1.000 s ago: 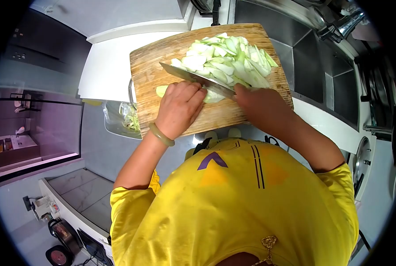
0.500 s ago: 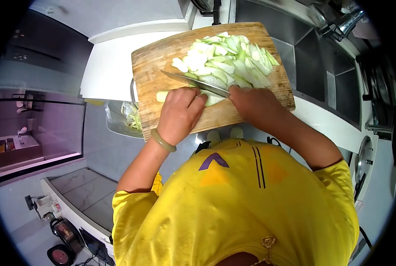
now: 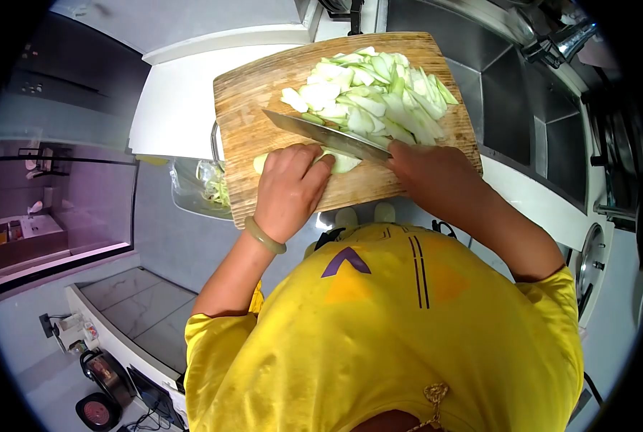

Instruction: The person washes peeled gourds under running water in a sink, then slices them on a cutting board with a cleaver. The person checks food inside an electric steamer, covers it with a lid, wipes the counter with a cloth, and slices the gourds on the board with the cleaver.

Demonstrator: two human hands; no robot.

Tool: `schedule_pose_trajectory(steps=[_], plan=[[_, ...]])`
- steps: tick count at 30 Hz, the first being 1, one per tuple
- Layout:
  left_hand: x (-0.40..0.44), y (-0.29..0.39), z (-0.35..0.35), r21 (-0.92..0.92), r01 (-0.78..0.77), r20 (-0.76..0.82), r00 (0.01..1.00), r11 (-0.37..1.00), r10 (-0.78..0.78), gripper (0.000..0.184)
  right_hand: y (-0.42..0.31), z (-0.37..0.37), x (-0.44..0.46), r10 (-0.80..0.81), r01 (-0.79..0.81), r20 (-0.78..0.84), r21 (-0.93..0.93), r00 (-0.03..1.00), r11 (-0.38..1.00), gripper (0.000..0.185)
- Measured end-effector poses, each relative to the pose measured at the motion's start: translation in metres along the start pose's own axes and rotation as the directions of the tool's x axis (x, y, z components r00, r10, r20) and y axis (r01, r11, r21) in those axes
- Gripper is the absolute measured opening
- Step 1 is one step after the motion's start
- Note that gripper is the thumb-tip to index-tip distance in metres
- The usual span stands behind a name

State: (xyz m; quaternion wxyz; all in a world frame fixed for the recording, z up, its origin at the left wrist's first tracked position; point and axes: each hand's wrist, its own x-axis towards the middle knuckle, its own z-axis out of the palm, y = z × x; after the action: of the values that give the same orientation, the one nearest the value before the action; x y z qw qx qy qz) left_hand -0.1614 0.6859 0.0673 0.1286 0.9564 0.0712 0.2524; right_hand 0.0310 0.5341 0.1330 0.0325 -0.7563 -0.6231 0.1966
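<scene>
My left hand (image 3: 291, 186) is closed over a peeled, pale green vegetable (image 3: 260, 163), pressing it down on the wooden cutting board (image 3: 246, 133). One end of the vegetable pokes out to the left of the fingers; the middle is hidden beneath them. In my right hand (image 3: 436, 176) is the handle of a kitchen knife (image 3: 325, 135). Its blade points left and lies just beyond my left fingertips. A cut slice (image 3: 346, 163) rests to the right of my left hand. Beyond the blade, a heap of thin pale green slices (image 3: 379, 90) covers the far right of the board.
A metal sink (image 3: 505, 101) with a faucet (image 3: 569, 39) lies right of the board. Below the board's left edge is a clear, bag-lined bin (image 3: 195, 191) holding peelings (image 3: 215, 189). White countertop (image 3: 177, 108) extends to the left.
My right hand and the knife have shifted right, and the blade shows more of its flat side. The left hand stays nearly in place on the vegetable.
</scene>
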Motion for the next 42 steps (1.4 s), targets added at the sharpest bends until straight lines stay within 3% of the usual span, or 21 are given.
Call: schedule_pose_trajectory(steps=[5,8,11,16,18,22,23,25,30,32,38,42], plan=[[0.0,0.002,0.001,0.034,0.005,-0.01,1.0,0.999,-0.004,0.027,0.003,0.023,0.004,-0.114,0.12,-0.108,0.047,0.988,0.992,0.011],[0.0,0.001,-0.001,0.033,0.01,0.004,1.0,0.999,-0.01,0.032,-0.003,0.011,0.009,-0.062,0.062,-0.003,0.024,0.998,0.998,0.011],[-0.001,0.0,0.001,0.038,0.005,0.0,1.0,0.999,-0.005,0.032,-0.002,0.0,-0.002,-0.05,0.057,-0.066,0.111,0.997,0.992,0.016],[-0.002,-0.001,-0.005,0.022,-0.004,0.02,1.0,1.0,0.004,0.033,-0.003,0.021,0.01,-0.108,0.115,-0.09,0.077,0.99,0.99,0.019],[0.001,-0.002,-0.018,-0.116,0.079,0.15,0.987,0.99,-0.062,0.036,-0.001,0.02,0.015,-0.097,0.103,-0.075,0.076,0.992,0.992,0.021],[0.017,-0.009,-0.027,-0.03,-0.001,0.298,0.955,1.0,0.01,0.035,0.006,0.012,0.018,-0.001,0.002,-0.021,0.024,1.0,1.0,0.022],[0.023,-0.012,-0.022,-0.024,0.0,0.293,0.956,1.0,0.007,0.035,0.007,0.009,0.017,0.011,-0.01,-0.028,0.015,1.0,1.0,0.021],[0.031,-0.023,-0.005,-0.008,-0.165,0.144,0.976,0.986,0.164,0.032,0.006,-0.003,0.01,0.009,-0.009,-0.04,-0.007,0.999,1.0,0.021],[0.018,-0.026,0.006,-0.013,-0.16,0.076,0.984,0.987,0.16,0.031,0.002,0.003,0.01,0.071,-0.071,-0.003,0.001,0.997,0.997,0.02],[0.015,-0.022,0.005,0.009,-0.14,0.049,0.989,0.99,0.14,0.029,0.006,0.019,0.018,-0.006,0.01,-0.084,0.043,0.996,0.999,0.019],[0.012,-0.025,0.002,0.024,-0.152,0.016,0.988,0.988,0.152,0.027,-0.005,-0.011,-0.009,-0.02,0.026,-0.096,0.066,0.995,0.997,0.02],[0.012,-0.023,0.001,0.026,-0.142,0.021,0.99,0.989,0.142,0.027,0.001,0.019,0.008,-0.017,0.019,-0.102,0.019,0.995,1.0,0.015]])
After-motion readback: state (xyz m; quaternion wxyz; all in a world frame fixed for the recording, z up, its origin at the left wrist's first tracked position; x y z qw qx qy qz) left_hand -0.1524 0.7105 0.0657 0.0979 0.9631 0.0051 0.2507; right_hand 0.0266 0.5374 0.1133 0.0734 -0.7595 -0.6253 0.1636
